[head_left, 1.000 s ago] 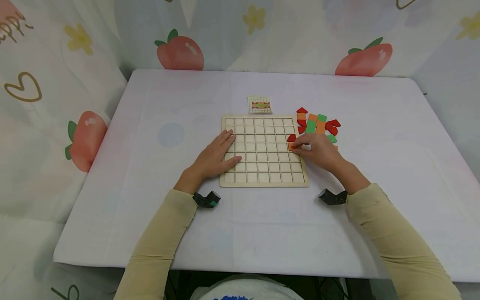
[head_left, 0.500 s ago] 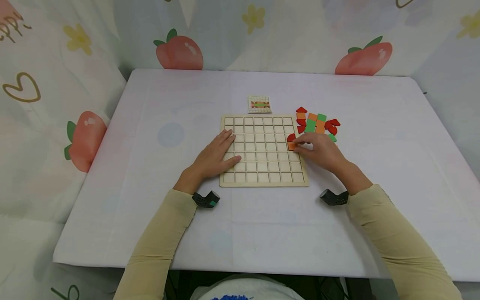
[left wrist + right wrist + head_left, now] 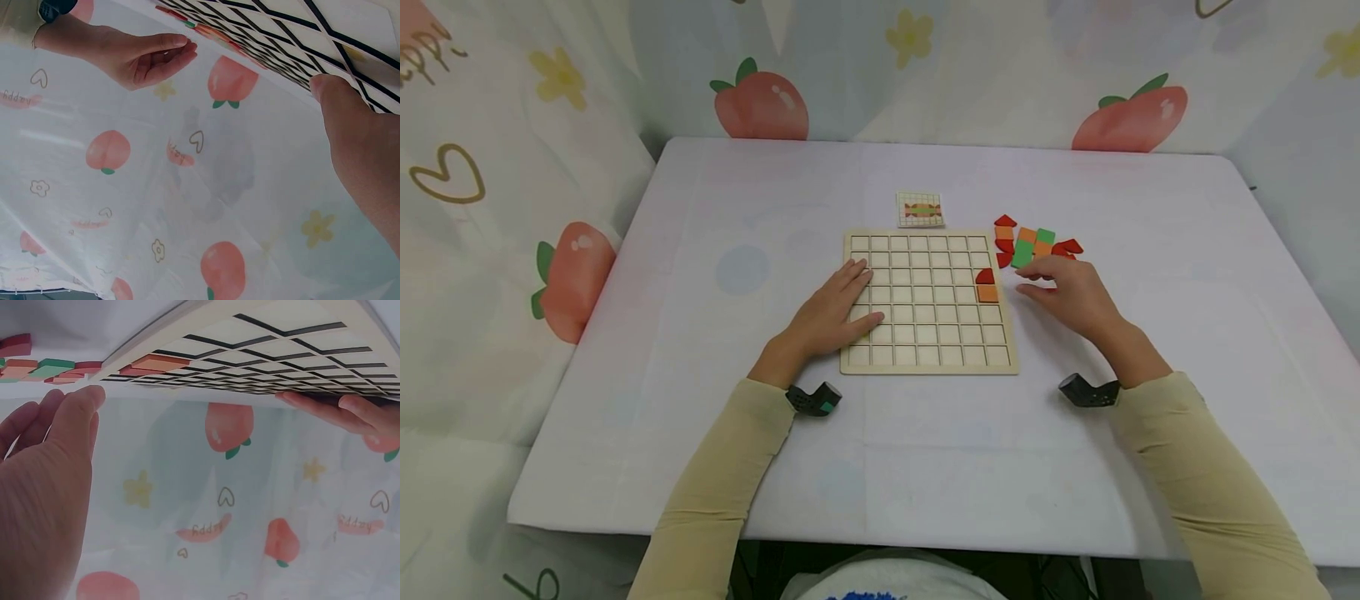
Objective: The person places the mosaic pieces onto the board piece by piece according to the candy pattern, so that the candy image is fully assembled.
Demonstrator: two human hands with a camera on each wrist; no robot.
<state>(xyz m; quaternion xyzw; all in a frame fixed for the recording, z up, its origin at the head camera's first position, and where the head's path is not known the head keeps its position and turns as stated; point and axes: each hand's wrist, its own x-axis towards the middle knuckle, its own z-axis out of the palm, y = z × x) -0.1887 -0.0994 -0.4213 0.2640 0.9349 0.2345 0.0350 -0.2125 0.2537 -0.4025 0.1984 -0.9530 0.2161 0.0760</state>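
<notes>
I see my left hand [image 3: 831, 312] lying flat on the wooden grid board [image 3: 928, 367], fingers straight | my right hand [image 3: 1067, 292] is loose, holding nothing, just beside the pile of colored pieces [image 3: 1033, 243] | orange square [image 3: 988, 293] sits in the board under the red piece [image 3: 985, 277], right edge.

The white surface [image 3: 700, 350] has a wooden grid board [image 3: 928, 302] lying flat in the middle, a small picture card [image 3: 920, 209] just behind the board, and a little pile of red, orange and green blocks [image 3: 1033, 243] beside the board's right edge.
</notes>
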